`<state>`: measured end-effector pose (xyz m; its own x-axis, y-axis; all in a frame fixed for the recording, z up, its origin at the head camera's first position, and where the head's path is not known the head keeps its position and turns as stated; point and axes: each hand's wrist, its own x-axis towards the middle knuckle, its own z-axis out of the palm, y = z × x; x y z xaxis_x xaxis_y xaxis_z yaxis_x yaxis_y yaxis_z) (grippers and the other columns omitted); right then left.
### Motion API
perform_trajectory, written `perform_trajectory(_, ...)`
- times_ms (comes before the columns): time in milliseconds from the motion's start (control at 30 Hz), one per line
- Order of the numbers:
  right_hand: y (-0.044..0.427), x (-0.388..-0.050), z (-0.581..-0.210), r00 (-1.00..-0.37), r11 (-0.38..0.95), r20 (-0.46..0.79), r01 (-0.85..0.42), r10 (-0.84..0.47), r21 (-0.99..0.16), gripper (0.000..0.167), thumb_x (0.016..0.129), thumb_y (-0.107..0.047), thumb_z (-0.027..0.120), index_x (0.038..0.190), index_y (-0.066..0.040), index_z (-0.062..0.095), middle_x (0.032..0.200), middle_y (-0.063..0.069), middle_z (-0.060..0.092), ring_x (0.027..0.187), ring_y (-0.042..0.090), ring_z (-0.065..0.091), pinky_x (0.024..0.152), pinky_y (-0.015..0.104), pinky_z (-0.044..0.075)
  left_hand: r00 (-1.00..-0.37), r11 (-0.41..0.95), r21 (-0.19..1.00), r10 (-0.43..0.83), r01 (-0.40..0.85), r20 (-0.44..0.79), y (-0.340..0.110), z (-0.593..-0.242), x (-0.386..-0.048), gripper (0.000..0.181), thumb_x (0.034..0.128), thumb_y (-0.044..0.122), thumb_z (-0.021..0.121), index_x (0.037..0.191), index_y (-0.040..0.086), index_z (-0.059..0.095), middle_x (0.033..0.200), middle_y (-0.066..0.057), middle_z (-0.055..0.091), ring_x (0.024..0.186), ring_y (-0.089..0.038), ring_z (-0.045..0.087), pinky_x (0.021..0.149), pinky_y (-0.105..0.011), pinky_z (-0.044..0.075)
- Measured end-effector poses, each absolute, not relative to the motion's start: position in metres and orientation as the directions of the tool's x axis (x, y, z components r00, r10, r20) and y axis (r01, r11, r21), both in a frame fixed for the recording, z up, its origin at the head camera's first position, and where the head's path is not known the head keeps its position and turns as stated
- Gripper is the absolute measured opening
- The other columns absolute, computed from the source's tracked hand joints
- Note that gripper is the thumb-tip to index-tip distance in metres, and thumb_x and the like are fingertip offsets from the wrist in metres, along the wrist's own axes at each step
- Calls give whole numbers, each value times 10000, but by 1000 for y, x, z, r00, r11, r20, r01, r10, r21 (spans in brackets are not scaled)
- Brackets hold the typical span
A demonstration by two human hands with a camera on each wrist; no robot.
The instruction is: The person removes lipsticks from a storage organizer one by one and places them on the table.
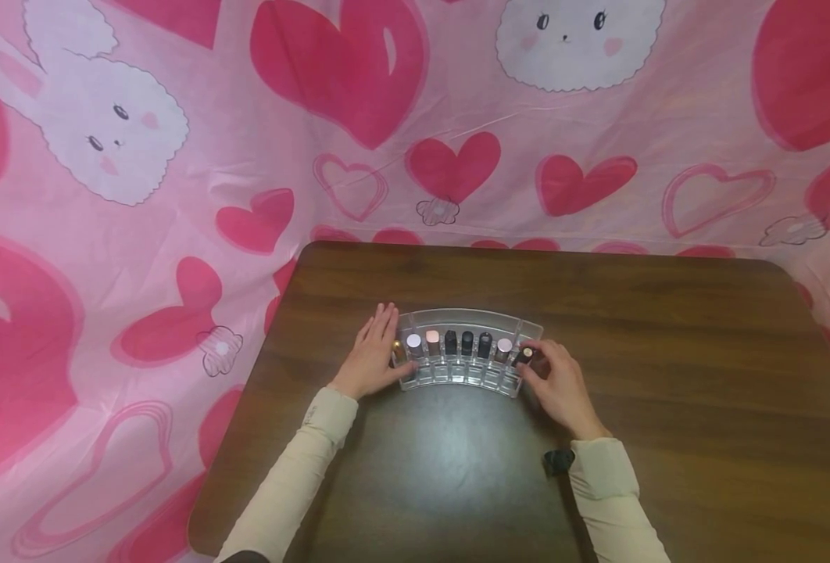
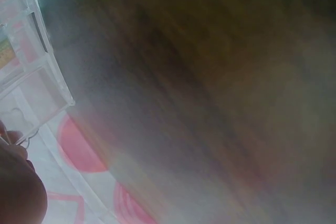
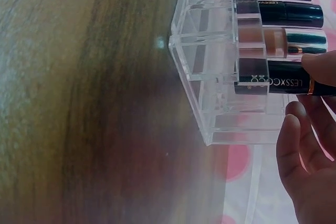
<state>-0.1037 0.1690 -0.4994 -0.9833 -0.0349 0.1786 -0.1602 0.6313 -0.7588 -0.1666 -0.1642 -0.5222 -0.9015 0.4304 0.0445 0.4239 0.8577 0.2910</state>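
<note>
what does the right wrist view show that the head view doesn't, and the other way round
Only the right wrist view shows readable lettering on the black tube at the end of the row. Only the head view shows the left hand at the organizer's other end and the rabbit faces. Both show the right hand pinching that tube, the clear organizer, the wooden table and the patterned cloth.

A pink sheet point(image 1: 260, 156) with creases covers the wall behind the desk point(image 1: 703, 375) and to either side, printed with red hearts point(image 1: 457, 166), outlined hearts, small flowers and white bunny faces point(image 1: 116, 129). The desk has brown wood grain and rounded far corners; a pale patch of light point(image 1: 450, 453) shines on its near half
</note>
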Motion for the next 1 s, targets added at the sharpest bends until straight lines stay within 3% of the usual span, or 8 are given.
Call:
perform_trajectory(267,170,-105,-497,-976,618,218,-180,-14,-765,342,808,-21,744,1131,-46,631,991,125,638,840,260,607,720,363,527,-907,867,279,421,412,31,-163,-521,-167,1035,823,617,602,1549,58,122,1642,-74,74,1523,-212,-24,1228,-431,123)
perform_trajectory(433,170,-104,-494,-980,611,200,-161,-4,-775,331,824,-46,738,1135,-62,627,1010,108,635,846,248,618,723,294,534,-910,869,287,413,404,31,-162,-522,-167,1039,817,615,609,1550,61,124,1642,-72,83,1523,-206,-23,1227,-423,122)
perform_trajectory(667,171,-103,-489,-974,577,226,-185,-1,-796,328,836,-40,724,1147,-54,623,1040,103,626,905,260,631,769,435,570,-912,870,292,409,398,28,-162,-521,-166,1046,809,604,630,1548,57,130,1635,-96,110,1523,-220,-16,1226,-433,131)
perform_trajectory(867,171,-102,-485,-965,568,263,-208,14,-796,330,827,-41,735,1140,-58,632,1030,90,627,883,242,638,750,290,571,-913,868,297,408,397,28,-162,-520,-166,1042,806,588,644,1547,59,139,1636,-89,113,1524,-217,-6,1226,-435,128)
perform_trajectory(1000,172,-102,-483,-959,552,283,-226,20,-803,331,822,-30,736,1135,-42,632,1032,93,630,873,259,637,737,280,567,-914,871,290,405,396,30,-162,-520,-166,1046,800,595,644,1549,70,137,1637,-79,113,1524,-210,-10,1227,-427,126)
